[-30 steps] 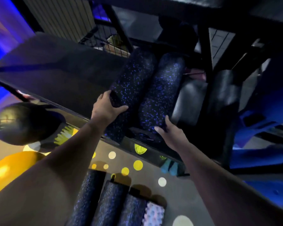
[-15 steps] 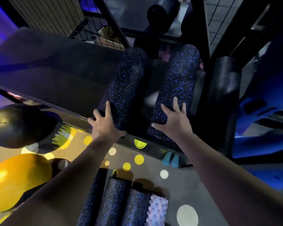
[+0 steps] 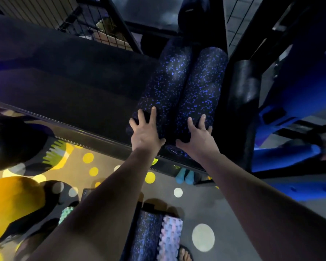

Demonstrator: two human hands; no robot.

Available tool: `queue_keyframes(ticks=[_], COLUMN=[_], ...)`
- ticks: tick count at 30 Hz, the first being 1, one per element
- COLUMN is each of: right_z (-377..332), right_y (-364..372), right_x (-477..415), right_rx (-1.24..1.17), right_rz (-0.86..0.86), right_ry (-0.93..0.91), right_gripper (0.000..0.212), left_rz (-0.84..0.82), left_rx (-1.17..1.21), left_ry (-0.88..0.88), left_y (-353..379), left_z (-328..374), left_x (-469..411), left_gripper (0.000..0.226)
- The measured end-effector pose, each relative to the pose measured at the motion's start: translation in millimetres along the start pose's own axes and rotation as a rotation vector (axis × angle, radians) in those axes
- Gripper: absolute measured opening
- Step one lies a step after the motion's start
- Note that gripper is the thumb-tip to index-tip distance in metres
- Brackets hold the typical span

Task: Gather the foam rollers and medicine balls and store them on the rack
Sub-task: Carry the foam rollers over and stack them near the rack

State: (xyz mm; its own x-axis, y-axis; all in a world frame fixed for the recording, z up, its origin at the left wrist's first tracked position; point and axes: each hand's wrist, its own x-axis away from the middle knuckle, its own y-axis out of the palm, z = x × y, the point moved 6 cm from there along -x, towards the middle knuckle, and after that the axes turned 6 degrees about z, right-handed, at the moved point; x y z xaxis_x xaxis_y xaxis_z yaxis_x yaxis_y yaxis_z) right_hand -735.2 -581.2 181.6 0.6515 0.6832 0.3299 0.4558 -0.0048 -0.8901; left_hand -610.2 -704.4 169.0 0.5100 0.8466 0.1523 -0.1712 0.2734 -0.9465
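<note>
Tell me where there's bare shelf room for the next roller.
Free: the wide dark shelf left of the left speckled roller, between the front lip and the wire mesh; it looks bare, though dim. Crowded: the right speckled roller lies against the left one, with the black roller close on its other side.

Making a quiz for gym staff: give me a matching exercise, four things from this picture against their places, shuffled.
1. left hand
2. pale ridged roller
3. yellow ball
4. plain black roller

A. floor, bottom centre
B. resting on the left speckled roller on the rack
C. just right of the right speckled roller
D. far left, low

Pairs: 1-B, 2-A, 3-D, 4-C.
</note>
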Motion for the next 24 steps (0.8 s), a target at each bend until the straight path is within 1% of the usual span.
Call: queue_keyframes(ticks=[3,6,8,10,11,12,14,15,16,17,18,20,22,23,24], right_z=[-0.4,0.8,0.3,0.5,-0.5,-3.3,-13.6,-19.7,-27.2,-35.4,-43.8,-62.4,-79.9,-88.0,-93.2], right_y=[0.8,4.8,5.5,8.5,9.2,7.8,3.7,5.4,13.9,28.0,47.0,100.7,177.5,219.0,262.5], right_x=[-2.0,-3.0,-3.2,1.2,5.4,12.0,35.8,53.1,73.6,95.3,116.8,157.6,195.7,213.1,228.5], right_rx=[0.012,0.004,-0.005,-0.017,-0.002,0.039,0.089,0.061,0.0,-0.069,-0.122,-0.117,-0.046,-0.024,-0.021], right_rz=[-0.018,-0.009,-0.002,0.004,0.054,0.156,0.491,0.656,0.777,0.829,0.831,0.722,0.494,0.372,0.249], right_ry=[0.007,0.007,0.004,0.017,0.007,-0.029,-0.164,-0.237,-0.296,-0.328,-0.332,-0.287,-0.239,-0.219,-0.177], right_gripper=[0.098,0.098,0.099,0.095,0.09,0.082,0.064,0.055,0.048,0.043,0.04,0.038,0.04,0.043,0.045], left_rz=[-0.008,-0.058,-0.077,-0.081,-0.068,-0.034,0.131,0.239,0.336,0.392,0.402,0.302,0.122,0.033,-0.034], left_rx=[-0.018,-0.018,-0.029,-0.041,-0.009,0.062,0.265,0.362,0.45,0.528,0.6,0.657,0.62,0.581,0.544], left_ry=[-0.021,-0.053,-0.048,-0.01,0.025,0.068,0.156,0.176,0.175,0.147,0.082,-0.151,-0.42,-0.522,-0.585], left_y=[2.3,4.9,5.0,4.5,2.4,-2.1,-17.2,-24.6,-26.3,-20.9,-9.7,27.9,72.2,92.0,110.5], left_z=[3.3,6.5,6.3,0.3,-5.1,-11.9,-33.5,-51.0,-75.3,-104.3,-136.6,-209.5,-285.3,-320.7,-353.9], left_x=[2.2,1.7,-0.2,1.9,5.4,10.9,29.7,45.3,64.6,87.0,111.3,164.7,223.5,252.9,280.0], left_gripper=[0.116,0.116,0.115,0.109,0.101,0.091,0.073,0.065,0.059,0.054,0.05,0.044,0.042,0.042,0.042])
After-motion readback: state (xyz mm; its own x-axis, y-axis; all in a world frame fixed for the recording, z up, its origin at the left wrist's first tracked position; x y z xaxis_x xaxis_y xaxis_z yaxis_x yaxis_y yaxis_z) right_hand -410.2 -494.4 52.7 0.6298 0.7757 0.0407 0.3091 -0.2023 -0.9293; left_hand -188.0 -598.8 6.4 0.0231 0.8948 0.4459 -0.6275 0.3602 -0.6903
